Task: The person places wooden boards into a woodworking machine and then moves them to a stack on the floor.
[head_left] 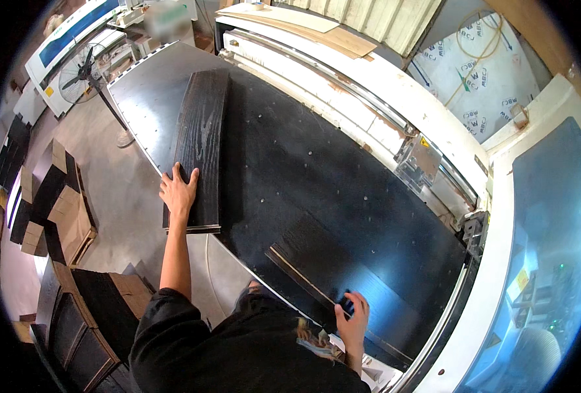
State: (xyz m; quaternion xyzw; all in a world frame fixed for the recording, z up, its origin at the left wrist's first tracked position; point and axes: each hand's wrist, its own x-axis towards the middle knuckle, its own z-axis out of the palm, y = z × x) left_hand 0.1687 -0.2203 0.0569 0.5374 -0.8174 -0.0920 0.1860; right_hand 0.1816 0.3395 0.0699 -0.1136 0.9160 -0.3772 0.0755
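Observation:
A stack of long black wood-grain panels (205, 131) lies on the dark machine table (290, 131), its near end jutting past the table's front edge. My left hand (180, 191) rests on the stack's left side near that end, fingers spread. Flat on the table at lower right are more black panels (323, 252), one narrow strip in front of a wider one with a pale edge line between them. Over the near side of these, my right hand (354, 321) has its thumb and fingers apart and curved. Whether its fingertips touch the panel I cannot tell.
A white machine gantry (353, 65) with a metal carriage (419, 160) runs along the table's far side. At right stands a bluish clear panel (539, 262). Stacked black boards (84, 327) sit at lower left, with more on a pallet behind. A floor fan (84, 72) stands beyond.

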